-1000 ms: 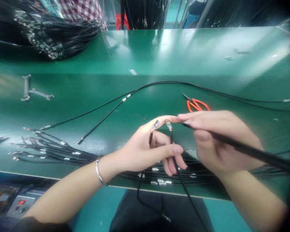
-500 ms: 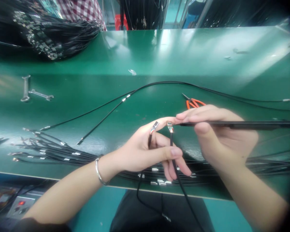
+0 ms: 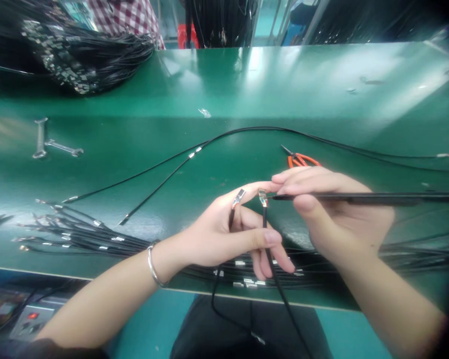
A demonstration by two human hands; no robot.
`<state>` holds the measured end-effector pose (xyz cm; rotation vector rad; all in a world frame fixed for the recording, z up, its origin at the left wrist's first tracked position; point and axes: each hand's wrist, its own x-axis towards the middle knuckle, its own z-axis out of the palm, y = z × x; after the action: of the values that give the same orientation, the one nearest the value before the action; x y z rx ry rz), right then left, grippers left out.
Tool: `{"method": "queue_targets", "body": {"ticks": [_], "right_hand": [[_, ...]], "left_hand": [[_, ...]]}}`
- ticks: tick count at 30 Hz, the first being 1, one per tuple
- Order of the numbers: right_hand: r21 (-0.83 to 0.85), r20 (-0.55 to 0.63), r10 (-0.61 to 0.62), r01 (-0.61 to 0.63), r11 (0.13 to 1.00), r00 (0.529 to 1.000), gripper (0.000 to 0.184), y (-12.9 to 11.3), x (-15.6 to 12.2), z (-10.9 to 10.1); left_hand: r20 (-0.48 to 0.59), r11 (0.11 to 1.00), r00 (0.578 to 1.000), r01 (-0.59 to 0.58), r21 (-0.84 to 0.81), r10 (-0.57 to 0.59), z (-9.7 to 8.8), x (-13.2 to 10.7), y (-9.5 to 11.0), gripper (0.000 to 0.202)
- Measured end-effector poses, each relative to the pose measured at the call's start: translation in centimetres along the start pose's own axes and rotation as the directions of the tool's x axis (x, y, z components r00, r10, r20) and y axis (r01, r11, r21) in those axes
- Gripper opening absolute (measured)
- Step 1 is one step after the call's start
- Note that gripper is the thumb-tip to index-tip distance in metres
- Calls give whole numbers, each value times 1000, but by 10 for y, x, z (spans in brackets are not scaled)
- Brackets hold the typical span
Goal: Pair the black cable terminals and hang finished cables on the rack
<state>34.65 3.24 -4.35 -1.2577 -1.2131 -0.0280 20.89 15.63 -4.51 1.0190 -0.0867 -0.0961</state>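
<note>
Two hands work black terminal wires above a green counter (image 3: 224,85).
Orange-handled scissors (image 3: 298,160) lie beyond the grip, and a loose bundle of wires (image 3: 78,234) lies to its left. The left hand (image 3: 224,234) pinches two black wires (image 3: 264,219), metal crimp terminals (image 3: 262,197) upright at the fingertips. The right hand's (image 3: 340,214) narrow grip holds a slim black rod (image 3: 359,198), its tip just beside one terminal.
</note>
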Motion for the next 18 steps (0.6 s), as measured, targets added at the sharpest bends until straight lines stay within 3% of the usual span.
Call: {"method": "queue_targets", "body": {"ticks": [4, 8, 11, 18], "right_hand": [[-13, -116, 60, -62, 998, 991, 7, 3, -1, 1], [40, -194, 140, -135, 990, 971, 8, 5, -4, 3], [84, -150, 164, -153, 985, 975, 16, 5, -7, 3], [19, -40, 176, -175, 984, 984, 22, 0, -11, -2]], "left_hand": [[-80, 1000, 997, 16, 21, -15, 1, 2, -1, 81], [-191, 991, 980, 81, 110, -59, 1, 5, -2, 37], [-226, 989, 974, 46, 141, -13, 1, 7, -3, 23], [-203, 986, 979, 8, 169, 27, -1, 7, -5, 24]]}}
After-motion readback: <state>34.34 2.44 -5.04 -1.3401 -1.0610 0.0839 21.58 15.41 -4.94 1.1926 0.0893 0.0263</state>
